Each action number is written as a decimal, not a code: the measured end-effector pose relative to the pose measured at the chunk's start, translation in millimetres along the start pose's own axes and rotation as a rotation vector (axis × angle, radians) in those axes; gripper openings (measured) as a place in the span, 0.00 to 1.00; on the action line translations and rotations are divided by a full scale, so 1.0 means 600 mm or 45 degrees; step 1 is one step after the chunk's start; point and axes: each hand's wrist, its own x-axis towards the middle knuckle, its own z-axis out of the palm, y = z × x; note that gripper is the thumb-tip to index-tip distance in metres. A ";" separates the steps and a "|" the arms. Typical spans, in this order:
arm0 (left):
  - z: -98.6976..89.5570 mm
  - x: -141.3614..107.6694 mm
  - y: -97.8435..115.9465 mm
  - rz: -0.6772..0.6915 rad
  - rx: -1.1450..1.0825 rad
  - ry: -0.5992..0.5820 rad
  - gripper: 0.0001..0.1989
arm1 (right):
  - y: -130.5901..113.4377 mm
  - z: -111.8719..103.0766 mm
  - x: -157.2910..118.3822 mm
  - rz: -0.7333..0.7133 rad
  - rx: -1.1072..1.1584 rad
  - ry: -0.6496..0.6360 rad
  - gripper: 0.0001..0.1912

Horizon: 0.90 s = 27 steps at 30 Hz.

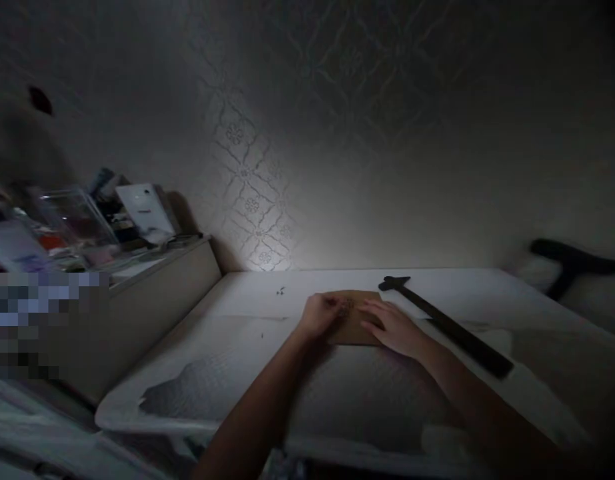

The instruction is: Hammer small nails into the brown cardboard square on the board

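A brown board lies on the white table, with a small patterned patch of dark marks or bits near its middle. My left hand is at the board's left edge, its fingers curled together beside the patch; whatever they may pinch is too small to make out. Over the right part of the board rests my right hand, fingers spread and nothing visible in them. To the right of that hand lies a hammer with a dark handle, its head toward the wall.
Several tiny dark pieces lie on the table left of the board. A cabinet at the left holds a white box and clutter. A dark T-shaped object stands at the right. Patterned wallpaper is behind.
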 end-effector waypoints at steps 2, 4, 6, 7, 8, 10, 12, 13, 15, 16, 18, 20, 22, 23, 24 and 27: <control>-0.001 -0.001 0.002 0.046 0.073 -0.019 0.12 | -0.001 -0.001 0.000 0.002 0.014 0.002 0.18; -0.003 -0.002 0.002 0.119 0.128 -0.042 0.12 | -0.001 -0.002 0.001 0.012 0.018 0.000 0.18; -0.004 -0.001 0.000 0.175 0.145 -0.075 0.12 | -0.001 -0.002 0.002 0.024 0.019 -0.003 0.18; -0.004 -0.001 -0.001 0.196 0.149 -0.094 0.12 | -0.001 -0.003 0.002 0.017 0.022 -0.011 0.18; -0.004 0.000 -0.002 0.215 0.157 -0.111 0.12 | -0.002 -0.003 0.002 0.013 0.024 -0.015 0.18; -0.002 0.001 -0.005 0.236 0.185 -0.122 0.12 | -0.002 -0.003 0.002 0.018 0.025 -0.015 0.18; -0.001 0.001 -0.007 0.251 0.228 -0.128 0.11 | -0.003 -0.003 0.002 0.022 0.035 -0.007 0.18; 0.000 0.000 -0.008 0.256 0.247 -0.133 0.11 | -0.003 -0.003 0.002 0.022 0.041 -0.001 0.18; 0.000 -0.001 -0.008 0.256 0.275 -0.137 0.12 | -0.002 -0.003 0.002 0.021 0.051 0.012 0.18; 0.000 -0.001 -0.007 0.255 0.287 -0.141 0.12 | -0.002 -0.002 0.002 0.015 0.055 0.014 0.18; 0.000 -0.002 -0.005 0.257 0.303 -0.148 0.12 | -0.001 -0.002 0.002 0.014 0.054 0.016 0.18; 0.000 -0.003 -0.004 0.259 0.326 -0.157 0.12 | 0.000 -0.002 0.002 0.015 0.052 0.012 0.18; -0.001 -0.003 -0.003 0.267 0.347 -0.162 0.12 | 0.001 -0.001 0.001 0.020 0.051 0.015 0.18; -0.001 -0.003 -0.003 0.273 0.352 -0.162 0.12 | 0.001 -0.002 0.001 0.025 0.049 0.021 0.18; -0.001 -0.003 -0.003 0.279 0.354 -0.164 0.12 | 0.000 -0.002 0.001 0.025 0.048 0.024 0.18; -0.001 -0.003 -0.003 0.272 0.351 -0.177 0.13 | 0.000 -0.002 0.001 0.015 0.048 0.015 0.17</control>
